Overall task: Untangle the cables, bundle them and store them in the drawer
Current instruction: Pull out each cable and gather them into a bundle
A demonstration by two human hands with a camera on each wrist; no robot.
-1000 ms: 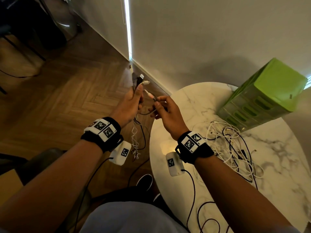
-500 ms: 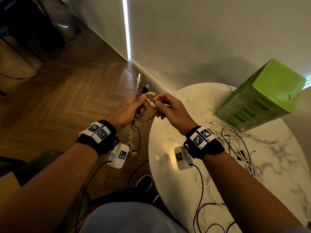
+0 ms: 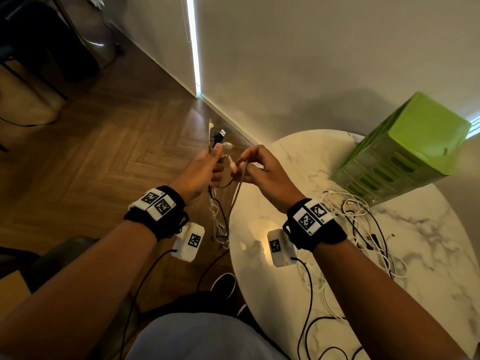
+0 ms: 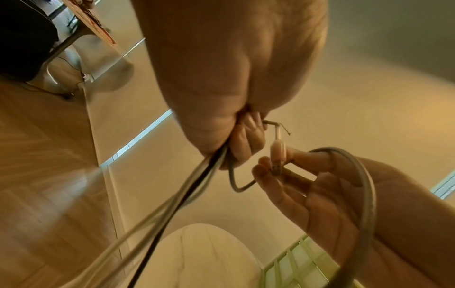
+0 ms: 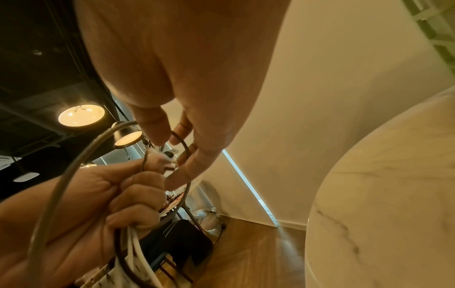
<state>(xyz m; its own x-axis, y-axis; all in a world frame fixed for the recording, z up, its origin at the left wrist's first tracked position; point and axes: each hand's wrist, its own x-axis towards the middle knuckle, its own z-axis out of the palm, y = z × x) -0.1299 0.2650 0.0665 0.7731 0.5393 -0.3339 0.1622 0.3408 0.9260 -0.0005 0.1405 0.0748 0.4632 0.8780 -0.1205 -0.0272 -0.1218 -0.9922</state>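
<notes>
Cables [image 3: 217, 203] hang in a bunch from the left hand [image 3: 200, 172], which is clenched around them just off the edge of the round marble table [image 3: 298, 162], above the wooden floor [image 3: 98, 157]. From the head view their plug ends stick up past the thumb, 1 of them a black USB plug [image 3: 221, 135], while the loose lengths dangle below the wrist. The right hand [image 3: 265, 175] pinches a grey cable [image 3: 237, 189] close beside the left hand; that cable slants down toward the table edge.

Only the left wrist view shows what sits at the right fingertips [image 4: 261, 169]: a small white connector [image 4: 278, 150] with a dark tip, and the grey cable arcing in a wide loop over the right palm. The right wrist view shows the opposite side, the left fingers [image 5: 138, 194] curled tight on white and dark cables, and the grey loop passing between thumb and fingers of the right hand [image 5: 187, 109].

A second tangle of white and black cables [image 3: 363, 224] lies on the table, seen only from the head view, beside the green drawer unit [image 3: 405, 157]. Its drawers look closed, though the fronts are dim. Where the grey cable ends below the table edge is hidden, and the wrist views are blurred at their lower edges.
</notes>
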